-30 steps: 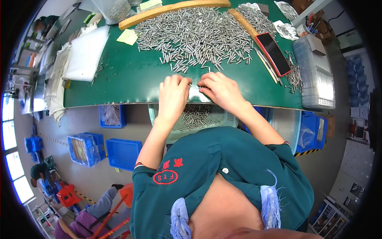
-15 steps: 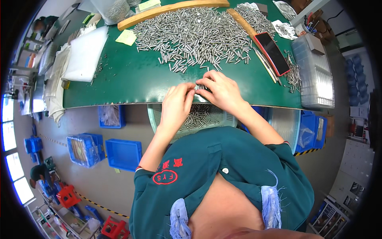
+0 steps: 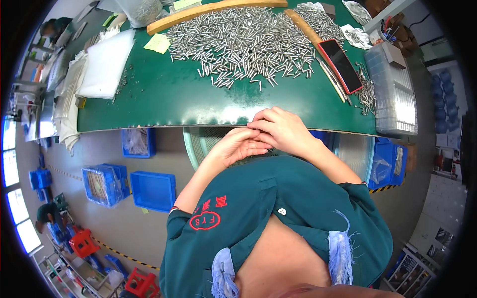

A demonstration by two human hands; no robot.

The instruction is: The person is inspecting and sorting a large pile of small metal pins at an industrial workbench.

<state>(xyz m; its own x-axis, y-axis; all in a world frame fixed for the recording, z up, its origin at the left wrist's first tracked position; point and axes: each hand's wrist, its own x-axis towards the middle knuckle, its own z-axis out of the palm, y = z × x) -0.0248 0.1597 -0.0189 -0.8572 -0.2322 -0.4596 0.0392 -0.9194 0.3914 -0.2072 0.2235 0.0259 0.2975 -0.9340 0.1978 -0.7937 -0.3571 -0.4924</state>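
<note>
Left hand (image 3: 242, 144): it is turned partly palm up, in front of the table edge, with the fingers loosely bent. The meeting fingertips are covered, so I cannot tell whether it holds something.
Right hand (image 3: 282, 130): its back is upward, the fingers are curved downward and touch the left hand. Its grip is hidden; I cannot tell whether a piece is inside.
Metal pins (image 3: 248, 44): they lie in a wide, loose heap on the far part of the green table (image 3: 159, 109), well apart from both hands. One single pin (image 3: 260, 85) lies at the near border of this heap.
Mesh basket (image 3: 191, 149): pale green, below the table edge and under the hands, which hide most of its inside.
Wooden bars: a curved one (image 3: 213, 11) is behind the heap, a straight one (image 3: 303, 27) crosses its right part.
Smartphone (image 3: 341, 67): red-edged, with dark screen, near the straight bar.
Clear plastic boxes (image 3: 395, 97): stacked at the right table end.
</note>
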